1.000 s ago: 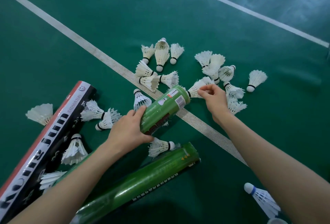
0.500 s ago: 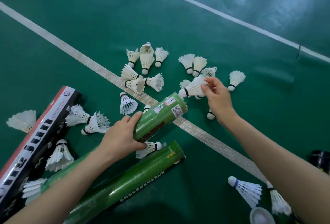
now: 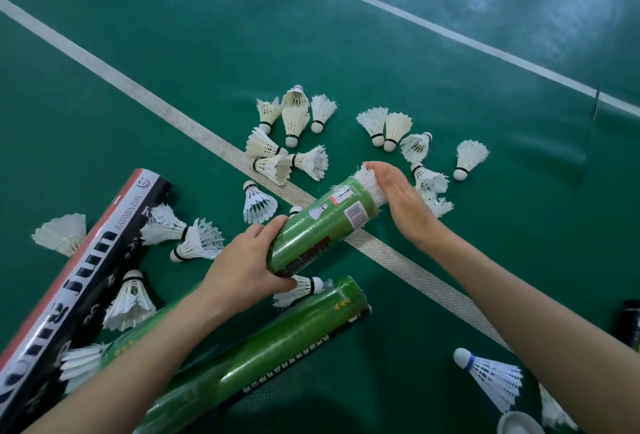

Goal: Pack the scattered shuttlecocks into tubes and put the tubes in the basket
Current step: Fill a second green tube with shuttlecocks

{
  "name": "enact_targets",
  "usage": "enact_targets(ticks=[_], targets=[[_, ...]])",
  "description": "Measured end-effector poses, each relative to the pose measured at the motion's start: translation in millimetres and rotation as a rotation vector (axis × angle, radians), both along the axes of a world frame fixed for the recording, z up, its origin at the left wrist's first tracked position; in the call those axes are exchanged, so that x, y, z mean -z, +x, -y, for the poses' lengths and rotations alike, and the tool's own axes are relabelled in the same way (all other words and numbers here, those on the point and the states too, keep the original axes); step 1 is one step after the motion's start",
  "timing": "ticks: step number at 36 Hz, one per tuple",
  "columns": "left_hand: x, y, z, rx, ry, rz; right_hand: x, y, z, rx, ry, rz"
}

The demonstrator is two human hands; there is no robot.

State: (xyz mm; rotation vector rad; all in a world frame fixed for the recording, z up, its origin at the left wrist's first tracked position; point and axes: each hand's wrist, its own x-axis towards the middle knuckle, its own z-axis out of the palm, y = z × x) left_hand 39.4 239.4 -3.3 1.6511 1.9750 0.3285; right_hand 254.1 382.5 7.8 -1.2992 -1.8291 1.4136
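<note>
The shuttlecock point(image 3: 366, 180), pinched beside the mouth half a second ago, now sits in the green tube point(image 3: 323, 225), feathers protruding. The right hand point(image 3: 403, 199) presses it, fingers straight and together. The left hand point(image 3: 242, 260) grips the tube, fingers curled, hiding its base.

Both hands are bare. The left hand point(image 3: 242, 267) has a smooth back with faint knuckle ridges just behind its fingers point(image 3: 261, 230), which are slim and taper at the tips. The right hand point(image 3: 398, 201) is bare too, with long, slender fingers point(image 3: 381, 169); nails are too small to make out. Back from the fingers, past each narrow wrist, the left forearm point(image 3: 121, 364) and the right forearm point(image 3: 519, 302) are uncovered and broaden steadily to the frame's edge.
</note>
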Motion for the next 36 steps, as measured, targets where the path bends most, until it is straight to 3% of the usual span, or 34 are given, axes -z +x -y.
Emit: enact_targets(ticks=[3,6,15,20,24,28,36], targets=[[-2.0,-1.1,-0.8,-0.001,0.011,-0.003,2.4,-1.8,3.9,-0.066,-0.069,0.009],[-3.4,-2.0,-2.0,-0.005,0.02,0.006,1.2,-5.4,7.5,-0.052,-0.168,-0.114],[-0.4,-0.9,0.5,-0.028,0.022,-0.029,13.9,-11.3,30.2,-0.107,-0.212,-0.178],[4.6,-6.3,-1.0,-0.056,-0.066,-0.116,21.3,-7.8,2.1,0.001,-0.456,-0.238],[7.5,-15.8,-2.2,-0.131,-0.131,-0.157,36.2,-0.7,-15.0,0.272,-0.227,0.078],[8.2,-23.6,-4.3,-0.167,-0.129,-0.185,49.5,-1.0,-21.3,0.156,0.019,0.334],[9.9,-28.0,-1.4,-0.153,-0.163,-0.214,65.4,-22.7,-2.1,0.015,-0.043,0.462]])
